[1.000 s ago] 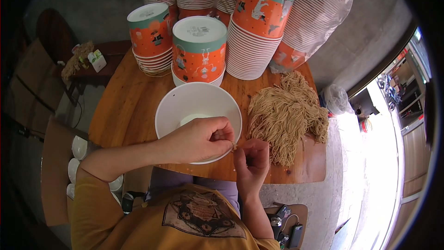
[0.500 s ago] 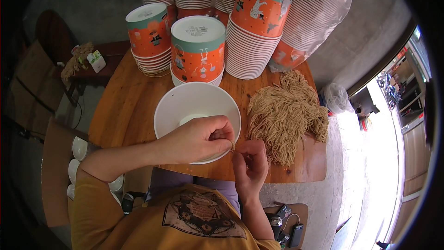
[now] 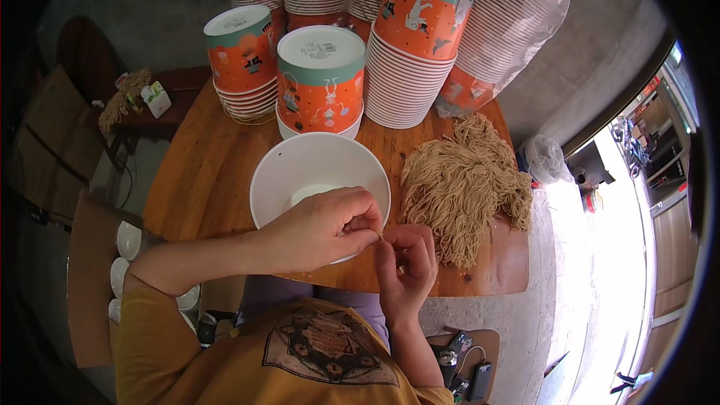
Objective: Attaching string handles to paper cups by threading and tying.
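A white-and-green packet [image 3: 156, 100] sits on a bench [image 3: 186, 80]; a black device [image 3: 480, 382] on a stool [image 3: 487, 339].

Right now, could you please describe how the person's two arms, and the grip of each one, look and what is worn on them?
The left grip and right grip are bare, ungloved human hands. Both forearms are uncovered too. A loose, mustard-yellow left sleeve ends near the elbow; little of the right one shows.

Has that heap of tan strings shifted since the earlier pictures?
No; the tan string heap keeps its place at the right edge of the wooden table.
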Tool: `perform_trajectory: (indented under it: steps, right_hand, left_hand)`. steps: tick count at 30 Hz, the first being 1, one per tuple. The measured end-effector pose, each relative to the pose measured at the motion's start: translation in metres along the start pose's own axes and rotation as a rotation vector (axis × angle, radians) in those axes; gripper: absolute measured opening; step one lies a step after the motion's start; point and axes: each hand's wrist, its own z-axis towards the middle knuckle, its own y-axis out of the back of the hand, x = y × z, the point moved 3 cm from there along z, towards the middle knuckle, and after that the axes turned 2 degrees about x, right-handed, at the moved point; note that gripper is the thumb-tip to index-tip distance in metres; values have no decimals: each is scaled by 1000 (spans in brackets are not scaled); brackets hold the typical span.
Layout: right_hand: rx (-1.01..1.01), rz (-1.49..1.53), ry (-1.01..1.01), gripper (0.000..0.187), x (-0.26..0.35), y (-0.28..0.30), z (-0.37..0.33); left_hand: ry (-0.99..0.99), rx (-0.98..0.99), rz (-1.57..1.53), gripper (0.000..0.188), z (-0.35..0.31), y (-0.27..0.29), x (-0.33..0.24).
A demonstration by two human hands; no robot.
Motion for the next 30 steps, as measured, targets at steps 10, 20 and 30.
perform_trajectory:
  steps: [10,20,30]
  right_hand:
    - [-18,-33,8,6,-4,3,3]
    - [26,10,98,7,-2,10,-4]
    - [3,-58,76,9,-6,9,-3]
  left_hand:
    - [48,5,14,13,0,1,1]
    - [116,-3,-57,14,1,1,6]
    - [13,28,-5,10,0,0,0]
